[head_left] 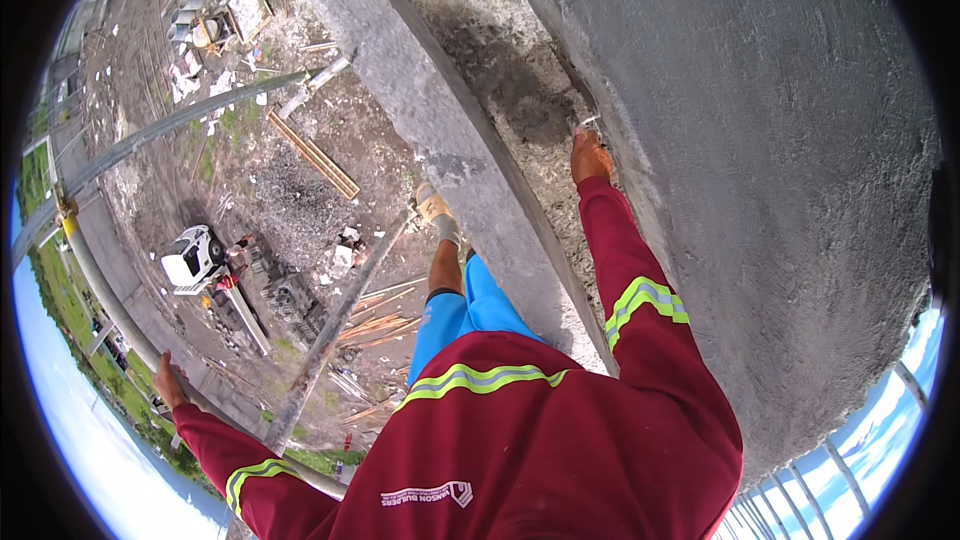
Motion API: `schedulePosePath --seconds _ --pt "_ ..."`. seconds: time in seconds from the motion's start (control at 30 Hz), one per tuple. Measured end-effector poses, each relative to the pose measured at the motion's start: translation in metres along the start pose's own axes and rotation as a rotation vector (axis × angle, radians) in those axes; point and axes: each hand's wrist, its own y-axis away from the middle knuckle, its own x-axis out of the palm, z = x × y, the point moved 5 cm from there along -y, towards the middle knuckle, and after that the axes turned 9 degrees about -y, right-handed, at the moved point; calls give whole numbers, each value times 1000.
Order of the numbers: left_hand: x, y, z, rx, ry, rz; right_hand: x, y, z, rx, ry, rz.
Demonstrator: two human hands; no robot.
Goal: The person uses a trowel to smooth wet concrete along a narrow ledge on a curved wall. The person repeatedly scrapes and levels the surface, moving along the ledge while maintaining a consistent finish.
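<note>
Littered brown ground (215,155) fills ten o'clock; my left hand (170,380) clasps a grey metal tube (118,310) at eight; I can't tell what my right hand (590,157) grasps at two.

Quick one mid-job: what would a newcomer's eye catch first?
Probably the drop: left of the concrete ledge, a white vehicle looks tiny on the ground below. At lower left, the left hand grips a metal pole; right of center, the right hand is beside the gray wall.
</note>
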Motion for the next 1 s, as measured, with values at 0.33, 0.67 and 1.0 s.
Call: schedulePosePath --seconds 0.33,0.67,1.0 --pt "-1 -9 9 -14 -2 -12 55 32 -15 161 -531 688" --pt "-1 3 -2 25 -14 15 13 65 -14 603 -1066 631" --pt "1 -5 4 -1 25 3 14 61 -31 392 -984 669"
